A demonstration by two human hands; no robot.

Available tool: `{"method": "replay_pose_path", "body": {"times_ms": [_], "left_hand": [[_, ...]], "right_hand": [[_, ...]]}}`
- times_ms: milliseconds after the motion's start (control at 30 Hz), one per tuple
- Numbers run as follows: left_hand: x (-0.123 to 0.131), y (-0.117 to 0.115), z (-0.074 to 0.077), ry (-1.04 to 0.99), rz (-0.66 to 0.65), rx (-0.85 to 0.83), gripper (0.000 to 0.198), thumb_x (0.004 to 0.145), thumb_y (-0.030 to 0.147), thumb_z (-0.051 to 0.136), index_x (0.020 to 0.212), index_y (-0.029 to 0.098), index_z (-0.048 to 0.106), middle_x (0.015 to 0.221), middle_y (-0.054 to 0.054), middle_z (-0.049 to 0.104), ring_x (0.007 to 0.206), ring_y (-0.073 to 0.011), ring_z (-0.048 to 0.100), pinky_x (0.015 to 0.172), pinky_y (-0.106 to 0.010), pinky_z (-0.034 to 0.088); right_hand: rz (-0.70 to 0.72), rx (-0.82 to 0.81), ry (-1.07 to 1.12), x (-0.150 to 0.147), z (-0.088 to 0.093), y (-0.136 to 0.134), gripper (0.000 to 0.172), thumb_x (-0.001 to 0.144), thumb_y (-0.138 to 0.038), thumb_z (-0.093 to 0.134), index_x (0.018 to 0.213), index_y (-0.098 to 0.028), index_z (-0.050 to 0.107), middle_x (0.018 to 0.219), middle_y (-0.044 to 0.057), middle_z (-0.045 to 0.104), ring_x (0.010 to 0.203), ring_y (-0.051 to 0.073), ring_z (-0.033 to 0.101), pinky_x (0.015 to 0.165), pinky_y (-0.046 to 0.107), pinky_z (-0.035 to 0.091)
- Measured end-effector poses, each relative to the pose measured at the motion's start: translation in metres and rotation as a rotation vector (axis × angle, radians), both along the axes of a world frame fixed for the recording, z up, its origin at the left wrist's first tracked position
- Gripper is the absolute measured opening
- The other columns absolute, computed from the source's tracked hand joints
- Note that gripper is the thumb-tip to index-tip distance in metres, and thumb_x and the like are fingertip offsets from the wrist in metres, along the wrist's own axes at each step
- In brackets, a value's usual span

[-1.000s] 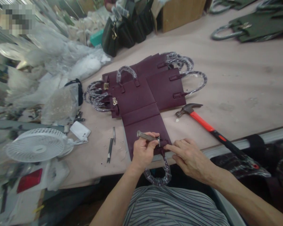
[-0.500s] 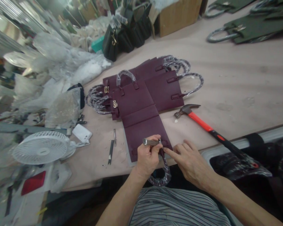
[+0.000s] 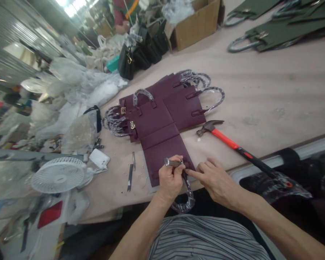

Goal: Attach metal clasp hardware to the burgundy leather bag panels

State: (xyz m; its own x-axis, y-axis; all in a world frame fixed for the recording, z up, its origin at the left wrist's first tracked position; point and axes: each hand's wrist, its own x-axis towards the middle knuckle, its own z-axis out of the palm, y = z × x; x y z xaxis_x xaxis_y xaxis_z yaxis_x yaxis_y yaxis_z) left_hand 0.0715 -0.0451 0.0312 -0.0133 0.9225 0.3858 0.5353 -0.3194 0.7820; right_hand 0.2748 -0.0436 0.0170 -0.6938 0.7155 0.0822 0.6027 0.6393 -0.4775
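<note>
My left hand [image 3: 171, 178] is closed around a short metal punch [image 3: 171, 163], its round end sticking out to the left. It rests over the lower end of a burgundy leather bag panel [image 3: 165, 151], by the base of a plastic-wrapped handle [image 3: 190, 196] that hangs over the table edge. My right hand [image 3: 216, 182] has its index finger stretched to the handle's base, close to the left fingertips; the other fingers are loosely bent and hold nothing visible. The punch's working tip is hidden or too small to make out. A claw hammer [image 3: 230, 144] with a red and black handle lies to the right.
More burgundy bag panels [image 3: 182, 106] with wrapped handles lie beyond. On the left are a thin metal rod [image 3: 133, 161], a dark flat tool [image 3: 130, 177], a white fan [image 3: 60, 176] and plastic bags [image 3: 79, 133]. Black bags [image 3: 126, 63], a cardboard box [image 3: 197, 30] and green bag pieces [image 3: 289, 29] stand farther back.
The view has shifted slightly, so the table things appear moved. My hands keep almost the same pose on the punch and the handle base.
</note>
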Motion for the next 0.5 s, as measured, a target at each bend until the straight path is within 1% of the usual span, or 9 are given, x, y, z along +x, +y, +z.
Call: {"method": "replay_pose_path", "body": {"times_ms": [133, 200, 233, 300, 367, 433, 500], "left_hand": [[0.002, 0.0, -0.001, 0.013, 0.016, 0.024, 0.006, 0.093, 0.019, 0.06, 0.097, 0.019, 0.064, 0.101, -0.008, 0.076, 0.095, -0.0195, 0.073, 0.09, -0.034, 0.059], [0.003, 0.0, -0.001, 0.017, 0.029, 0.037, 0.007, 0.093, 0.019, 0.059, 0.097, 0.019, 0.064, 0.1, -0.008, 0.076, 0.095, -0.0198, 0.073, 0.089, -0.034, 0.059], [0.003, 0.0, -0.001, 0.018, 0.037, 0.042, 0.007, 0.092, 0.02, 0.059, 0.096, 0.019, 0.064, 0.1, -0.008, 0.076, 0.094, -0.0199, 0.073, 0.089, -0.034, 0.059], [0.004, 0.0, -0.001, 0.017, 0.05, 0.042, 0.007, 0.092, 0.02, 0.059, 0.096, 0.018, 0.065, 0.099, -0.008, 0.076, 0.092, -0.0198, 0.073, 0.088, -0.034, 0.059], [0.005, 0.001, 0.0, 0.007, 0.055, 0.033, 0.008, 0.092, 0.02, 0.059, 0.096, 0.018, 0.065, 0.097, -0.008, 0.076, 0.091, -0.0195, 0.074, 0.086, -0.033, 0.06], [0.006, 0.001, 0.0, -0.008, 0.059, 0.018, 0.008, 0.091, 0.019, 0.058, 0.096, 0.019, 0.065, 0.097, -0.008, 0.076, 0.09, -0.0193, 0.074, 0.085, -0.032, 0.06], [0.006, 0.001, 0.0, -0.018, 0.061, 0.017, 0.008, 0.09, 0.019, 0.058, 0.095, 0.019, 0.065, 0.097, -0.008, 0.076, 0.091, -0.0196, 0.074, 0.085, -0.033, 0.06]], "right_hand": [[0.007, -0.021, 0.074, 0.002, 0.001, 0.002, 0.058, 0.085, -0.002, 0.048, 0.135, -0.029, 0.06, 0.098, 0.006, 0.06, 0.089, 0.021, 0.055, 0.101, 0.052, 0.036], [-0.01, -0.009, 0.163, 0.006, 0.002, 0.004, 0.048, 0.09, -0.006, 0.046, 0.129, -0.027, 0.064, 0.099, 0.007, 0.061, 0.091, 0.021, 0.056, 0.094, 0.045, 0.043], [-0.05, 0.015, 0.217, 0.009, 0.003, 0.006, 0.043, 0.092, -0.008, 0.045, 0.126, -0.025, 0.065, 0.101, 0.008, 0.061, 0.092, 0.021, 0.057, 0.09, 0.041, 0.046], [-0.208, 0.111, 0.301, 0.02, 0.006, 0.011, 0.034, 0.096, -0.012, 0.043, 0.119, -0.02, 0.065, 0.106, 0.01, 0.062, 0.097, 0.023, 0.059, 0.086, 0.038, 0.049], [-0.4, 0.225, 0.289, 0.035, 0.009, 0.019, 0.029, 0.097, -0.016, 0.043, 0.115, -0.018, 0.065, 0.109, 0.013, 0.062, 0.101, 0.026, 0.059, 0.09, 0.042, 0.049], [-0.533, 0.287, 0.167, 0.051, 0.011, 0.025, 0.026, 0.097, -0.021, 0.044, 0.113, -0.016, 0.065, 0.108, 0.016, 0.061, 0.1, 0.031, 0.058, 0.091, 0.046, 0.048], [-0.615, 0.279, -0.008, 0.064, 0.01, 0.029, 0.027, 0.097, -0.025, 0.044, 0.112, -0.015, 0.064, 0.107, 0.018, 0.059, 0.098, 0.033, 0.057, 0.088, 0.047, 0.047]]}}
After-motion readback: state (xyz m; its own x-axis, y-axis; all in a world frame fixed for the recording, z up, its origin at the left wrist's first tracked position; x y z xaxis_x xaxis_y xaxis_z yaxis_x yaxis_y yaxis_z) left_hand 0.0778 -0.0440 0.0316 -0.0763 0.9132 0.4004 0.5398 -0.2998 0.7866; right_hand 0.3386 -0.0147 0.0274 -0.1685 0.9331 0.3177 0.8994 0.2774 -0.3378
